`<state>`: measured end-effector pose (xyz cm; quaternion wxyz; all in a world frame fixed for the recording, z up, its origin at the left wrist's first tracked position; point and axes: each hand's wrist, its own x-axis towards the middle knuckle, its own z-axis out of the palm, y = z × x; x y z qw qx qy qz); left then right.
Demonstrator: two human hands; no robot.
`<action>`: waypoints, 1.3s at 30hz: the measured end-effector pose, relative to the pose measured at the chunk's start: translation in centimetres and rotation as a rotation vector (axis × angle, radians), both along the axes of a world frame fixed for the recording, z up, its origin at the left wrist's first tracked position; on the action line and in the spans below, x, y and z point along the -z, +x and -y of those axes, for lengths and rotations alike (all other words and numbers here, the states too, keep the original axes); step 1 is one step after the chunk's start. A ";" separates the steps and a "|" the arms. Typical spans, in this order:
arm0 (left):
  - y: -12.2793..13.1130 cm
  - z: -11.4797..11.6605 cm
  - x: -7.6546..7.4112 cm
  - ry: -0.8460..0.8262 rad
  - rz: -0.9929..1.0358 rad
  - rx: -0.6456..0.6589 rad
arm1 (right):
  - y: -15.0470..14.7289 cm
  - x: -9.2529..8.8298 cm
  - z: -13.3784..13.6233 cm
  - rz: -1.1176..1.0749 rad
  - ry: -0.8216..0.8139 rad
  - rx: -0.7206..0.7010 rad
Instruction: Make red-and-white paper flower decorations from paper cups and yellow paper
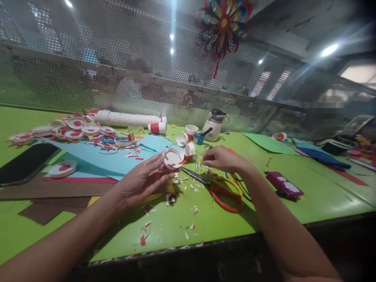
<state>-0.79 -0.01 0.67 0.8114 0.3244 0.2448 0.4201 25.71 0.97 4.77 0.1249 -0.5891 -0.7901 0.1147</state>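
Note:
My left hand (141,178) grips a round white paper-cup bottom (172,158) with its inside facing up; bits of red show at its edge. To the right, my right hand (220,156) has its fingertips pinched together above the table, and whatever is between them is too small to name. Scissors (227,206) with red and yellow handles lie between my hands, their blades pointing toward the cup bottom. A cut paper cup (189,150) sits just behind my left fingertips. White and red paper scraps (192,226) are scattered below.
At the left are decorated cup bottoms (76,123), a phone (26,160), blue paper (88,156) and brown sheets (67,192). A stack of white cups (129,118) and a white jar (212,127) stand behind. A purple object (284,185) lies right; perforated metal rises beyond the green table (217,227).

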 end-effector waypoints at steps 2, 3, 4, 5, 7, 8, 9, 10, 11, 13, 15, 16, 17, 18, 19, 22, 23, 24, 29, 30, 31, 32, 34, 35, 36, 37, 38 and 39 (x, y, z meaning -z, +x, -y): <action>-0.1 -0.1 0.1 -0.015 0.020 -0.011 | 1.3 0.2 0.3 0.034 0.027 0.089; -0.1 -0.1 0.2 -0.017 0.021 -0.015 | 2.0 0.2 0.5 0.043 0.044 0.138; -0.1 -0.2 0.3 -0.020 0.014 -0.018 | 2.6 0.2 0.6 0.049 0.061 0.178; 0.0 -0.3 0.5 -0.023 0.002 -0.019 | 3.1 0.1 0.6 0.052 0.075 0.208; 0.0 -0.4 0.7 -0.026 -0.021 -0.018 | 3.5 0.1 0.9 0.028 0.078 0.237; 0.0 -0.5 0.7 -0.025 -0.026 -0.018 | 3.5 0.1 1.0 -0.008 0.064 0.231; 0.0 -0.5 0.7 -0.020 -0.026 -0.019 | 3.3 0.2 1.2 -0.053 0.039 0.207; -0.1 -0.6 0.7 -0.015 -0.023 -0.022 | 3.0 0.4 1.4 -0.099 0.006 0.171; -0.1 -0.6 0.7 -0.011 -0.019 -0.027 | 2.7 0.7 1.6 -0.133 -0.026 0.130; -0.2 -0.6 0.6 -0.015 -0.013 -0.038 | 2.5 1.2 1.8 -0.116 -0.053 0.089; -0.3 -0.6 0.6 -0.019 -0.006 -0.038 | 3.0 1.8 1.6 -0.008 -0.011 0.149; -0.3 -0.6 0.6 -0.019 -0.002 -0.035 | 3.5 2.1 1.3 0.059 0.025 0.202; -0.2 -0.6 0.7 -0.020 0.000 -0.032 | 4.0 2.4 0.9 0.110 0.054 0.249; -0.2 -0.6 0.8 -0.022 0.000 -0.028 | 4.6 2.8 0.5 0.149 0.072 0.282; -0.1 -0.6 0.8 -0.025 -0.001 -0.024 | 5.0 3.2 0.0 0.182 0.082 0.302; 0.1 -0.6 1.0 -0.026 0.004 -0.020 | 5.6 4.6 -1.2 0.274 0.081 0.320; 0.1 -0.6 1.1 -0.023 0.015 -0.020 | 5.5 5.1 -1.5 0.300 0.079 0.323; 0.1 -0.5 1.0 -0.021 0.031 -0.020 | 5.3 5.6 -1.7 0.320 0.077 0.327; 0.0 -0.2 0.7 -0.016 0.084 -0.018 | 4.8 6.8 -2.4 0.369 0.081 0.380; 0.1 -0.2 0.6 -0.017 0.084 -0.023 | 4.8 6.9 -2.5 0.372 0.082 0.396; 0.1 -0.1 0.6 -0.020 0.083 -0.029 | 4.9 7.0 -2.6 0.373 0.081 0.410; 0.1 -0.1 0.5 -0.025 0.082 -0.034 | 5.0 7.1 -2.7 0.374 0.079 0.423; 0.2 -0.1 0.4 -0.036 0.079 -0.046 | 5.2 7.3 -2.9 0.372 0.074 0.441; 0.2 -0.1 0.4 -0.040 0.082 -0.050 | 5.2 7.3 -2.9 0.368 0.072 0.446; 0.1 -0.1 0.4 -0.042 0.086 -0.051 | 5.2 7.4 -2.9 0.361 0.073 0.451; 0.1 -0.2 0.4 -0.041 0.093 -0.047 | 5.1 7.4 -2.9 0.351 0.079 0.457; 0.1 -0.2 0.5 -0.036 0.101 -0.041 | 5.1 7.3 -2.9 0.339 0.089 0.465; 0.0 -0.3 0.5 -0.031 0.108 -0.031 | 5.1 7.1 -2.8 0.323 0.104 0.476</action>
